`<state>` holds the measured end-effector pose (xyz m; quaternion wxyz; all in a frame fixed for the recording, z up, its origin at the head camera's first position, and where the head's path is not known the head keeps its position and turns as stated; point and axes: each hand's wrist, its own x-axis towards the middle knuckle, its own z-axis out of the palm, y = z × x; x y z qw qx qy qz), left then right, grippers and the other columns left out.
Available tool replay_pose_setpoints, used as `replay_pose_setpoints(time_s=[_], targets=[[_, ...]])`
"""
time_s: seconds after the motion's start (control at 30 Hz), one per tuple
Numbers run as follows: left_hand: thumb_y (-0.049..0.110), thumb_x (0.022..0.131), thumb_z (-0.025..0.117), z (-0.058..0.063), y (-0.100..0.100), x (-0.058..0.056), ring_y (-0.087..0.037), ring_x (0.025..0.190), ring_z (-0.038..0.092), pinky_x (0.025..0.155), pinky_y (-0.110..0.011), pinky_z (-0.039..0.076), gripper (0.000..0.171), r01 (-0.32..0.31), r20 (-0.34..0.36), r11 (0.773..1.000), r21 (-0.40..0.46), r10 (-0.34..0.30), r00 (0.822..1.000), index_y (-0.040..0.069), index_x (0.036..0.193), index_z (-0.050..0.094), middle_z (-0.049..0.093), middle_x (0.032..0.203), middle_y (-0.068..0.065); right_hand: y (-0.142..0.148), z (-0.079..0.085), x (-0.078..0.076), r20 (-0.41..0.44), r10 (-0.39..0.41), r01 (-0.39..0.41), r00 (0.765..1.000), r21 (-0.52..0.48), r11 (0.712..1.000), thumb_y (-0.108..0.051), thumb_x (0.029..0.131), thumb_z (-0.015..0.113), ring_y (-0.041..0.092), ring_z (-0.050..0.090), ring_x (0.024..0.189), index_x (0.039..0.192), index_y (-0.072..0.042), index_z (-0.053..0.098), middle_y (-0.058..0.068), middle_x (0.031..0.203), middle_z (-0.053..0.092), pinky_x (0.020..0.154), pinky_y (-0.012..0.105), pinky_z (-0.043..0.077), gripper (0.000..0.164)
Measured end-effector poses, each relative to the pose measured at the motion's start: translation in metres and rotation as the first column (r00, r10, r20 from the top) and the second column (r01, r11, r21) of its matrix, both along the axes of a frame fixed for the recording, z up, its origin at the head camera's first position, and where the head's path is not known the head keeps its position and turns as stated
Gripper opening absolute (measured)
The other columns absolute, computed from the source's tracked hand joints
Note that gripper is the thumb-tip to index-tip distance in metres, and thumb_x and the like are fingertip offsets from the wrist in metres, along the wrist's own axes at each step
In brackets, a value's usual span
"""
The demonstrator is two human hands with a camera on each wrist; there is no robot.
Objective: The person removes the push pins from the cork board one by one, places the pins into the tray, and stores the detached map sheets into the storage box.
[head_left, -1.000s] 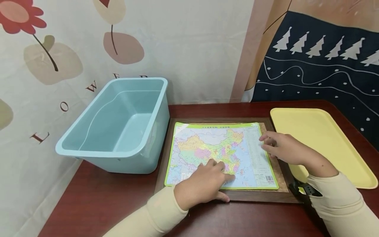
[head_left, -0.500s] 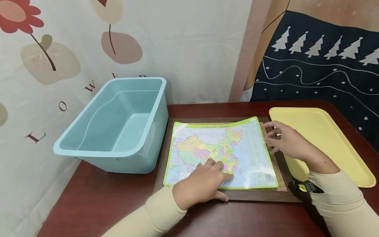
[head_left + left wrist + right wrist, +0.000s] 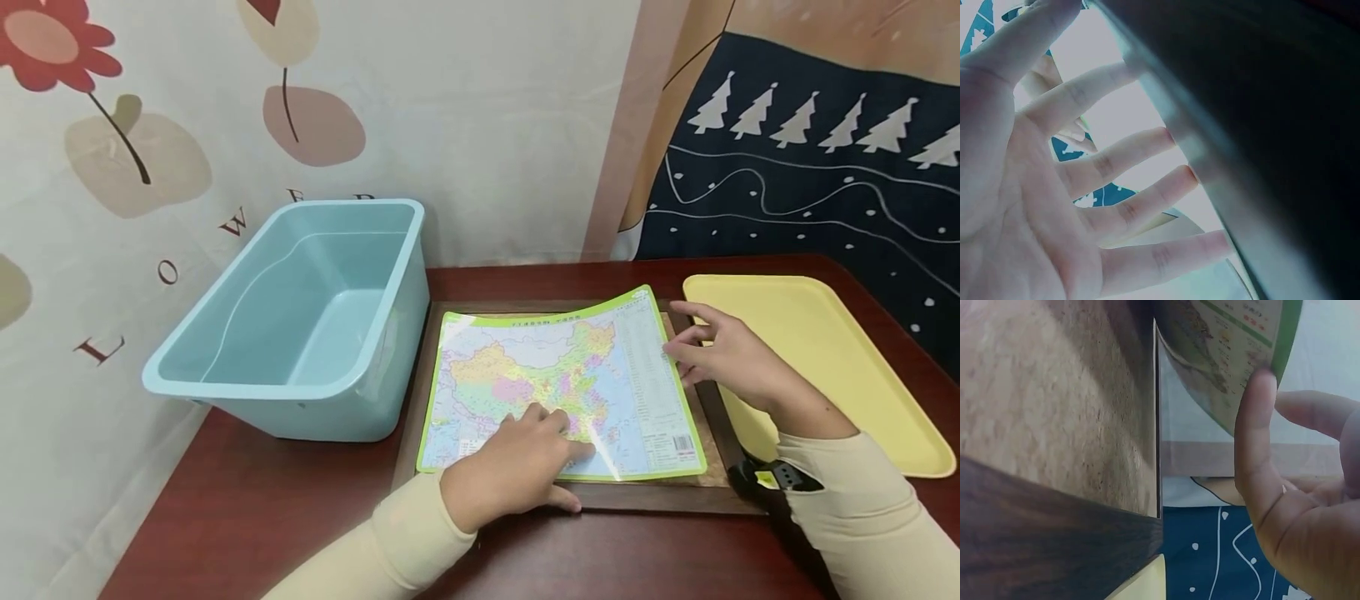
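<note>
A map of China (image 3: 547, 367), a thin sheet with a green border, lies on a wood-framed cork board (image 3: 712, 450). Its upper right corner curls up off the cork. My left hand (image 3: 517, 467) rests on the lower middle of the sheet with fingers spread and the thumb at the frame's front edge. In the left wrist view, the spread fingertips (image 3: 1188, 175) press on the bright sheet. My right hand (image 3: 727, 358) pinches the map's right edge. In the right wrist view, a finger reaches under the raised map (image 3: 1229, 356), the thumb opposite at its green border.
To the left of the board stands a deep light-blue plastic bin (image 3: 300, 388). A yellow tray (image 3: 817, 358) lies to the right, beneath the right forearm. All sit on a dark red table (image 3: 225, 500). Behind it hang printed cloths (image 3: 487, 125).
The right hand has raised the map's right side off the cork, so the upper right corner bends upward. The left hand has stayed in place on the sheet.
</note>
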<state>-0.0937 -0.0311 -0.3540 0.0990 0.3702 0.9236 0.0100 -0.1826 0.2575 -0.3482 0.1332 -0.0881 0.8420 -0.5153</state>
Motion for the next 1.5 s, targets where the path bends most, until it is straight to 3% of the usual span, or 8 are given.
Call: replay_pose_setpoints(time_s=[0.47, 0.6, 0.73, 0.83, 1.03, 1.2, 1.33, 1.5], targets=[[0.059, 0.085, 0.07, 0.003, -0.002, 0.001, -0.022, 0.115, 0.058, 0.082, -0.039, 0.054, 0.057, -0.018, -0.022, 1.0, 0.0, 0.018, 1.0, 0.035, 0.136, 0.062, 0.061, 0.129, 0.002, -0.006, 0.002, 0.004, 0.031, 0.098, -0.099, 0.995, 0.003, 0.995, -0.006, 0.102, 0.048, 0.025, 0.07, 0.067, 0.138, 0.005, 0.041, 0.026, 0.107, 0.069, 0.053, 0.04, 0.057, 0.038], [0.056, 0.09, 0.066, 0.01, -0.01, -0.001, -0.018, 0.112, 0.065, 0.082, -0.038, 0.056, 0.049, -0.037, -0.162, 0.998, 0.059, 0.046, 0.986, 0.031, 0.132, 0.065, 0.066, 0.129, 0.004, -0.006, 0.0, 0.002, 0.042, 0.088, -0.088, 0.995, 0.004, 0.996, -0.007, 0.103, 0.046, 0.027, 0.07, 0.064, 0.139, 0.005, 0.038, 0.023, 0.103, 0.072, 0.052, 0.041, 0.056, 0.039], [0.041, 0.091, 0.07, 0.022, -0.026, 0.003, -0.015, 0.098, 0.069, 0.078, -0.036, 0.056, 0.033, 0.0, -0.396, 0.966, 0.258, 0.106, 0.912, 0.026, 0.12, 0.072, 0.072, 0.113, 0.006, -0.005, 0.001, 0.002, 0.036, 0.078, -0.078, 0.996, -0.001, 0.997, -0.008, 0.104, 0.044, 0.027, 0.071, 0.066, 0.14, 0.004, 0.037, 0.023, 0.102, 0.072, 0.052, 0.042, 0.056, 0.038], [0.028, 0.089, 0.072, 0.033, -0.044, 0.01, -0.015, 0.097, 0.068, 0.08, -0.036, 0.054, 0.021, 0.062, -0.509, 0.904, 0.423, 0.181, 0.842, 0.024, 0.11, 0.075, 0.071, 0.104, 0.006, -0.005, 0.002, 0.002, 0.015, 0.076, -0.076, 0.997, 0.003, 0.997, -0.008, 0.105, 0.044, 0.025, 0.072, 0.069, 0.14, 0.004, 0.038, 0.024, 0.105, 0.072, 0.052, 0.042, 0.056, 0.038], [0.012, 0.088, 0.06, 0.049, -0.081, 0.026, -0.022, 0.089, 0.065, 0.076, -0.041, 0.047, 0.019, 0.197, -0.64, 0.784, 0.589, 0.303, 0.706, 0.014, 0.096, 0.076, 0.071, 0.095, -0.001, -0.005, 0.006, 0.004, 0.0, 0.072, -0.072, 0.997, -0.015, 0.997, -0.01, 0.106, 0.042, 0.022, 0.072, 0.076, 0.141, 0.001, 0.038, 0.027, 0.112, 0.068, 0.054, 0.043, 0.056, 0.037], [0.012, 0.09, 0.05, 0.05, -0.112, 0.037, -0.033, 0.093, 0.062, 0.079, -0.05, 0.036, 0.027, 0.208, -0.686, 0.734, 0.647, 0.44, 0.579, 0.01, 0.093, 0.077, 0.07, 0.098, -0.009, -0.005, 0.01, 0.007, -0.03, 0.056, -0.058, 0.998, -0.052, 0.997, -0.015, 0.108, 0.04, 0.022, 0.073, 0.082, 0.144, -0.003, 0.036, 0.024, 0.115, 0.067, 0.06, 0.044, 0.058, 0.038], [0.013, 0.086, 0.052, 0.043, -0.13, 0.044, -0.04, 0.102, 0.057, 0.082, -0.057, 0.031, 0.028, 0.11, -0.655, 0.721, 0.684, 0.541, 0.528, 0.008, 0.099, 0.076, 0.067, 0.108, -0.017, -0.004, 0.013, 0.008, -0.062, 0.036, -0.043, 0.997, -0.101, 0.994, -0.02, 0.109, 0.04, 0.019, 0.073, 0.084, 0.145, -0.005, 0.036, 0.006, 0.109, 0.071, 0.064, 0.04, 0.06, 0.039], [0.017, 0.087, 0.051, 0.033, -0.145, 0.047, -0.042, 0.108, 0.055, 0.088, -0.06, 0.031, 0.034, -0.008, -0.596, 0.691, 0.723, 0.63, 0.498, 0.004, 0.109, 0.073, 0.065, 0.118, -0.019, 0.003, 0.018, 0.009, -0.091, 0.027, -0.049, 0.995, -0.237, 0.97, -0.022, 0.108, 0.043, 0.017, 0.075, 0.082, 0.143, -0.011, 0.039, -0.009, 0.103, 0.074, 0.063, 0.034, 0.059, 0.037]])
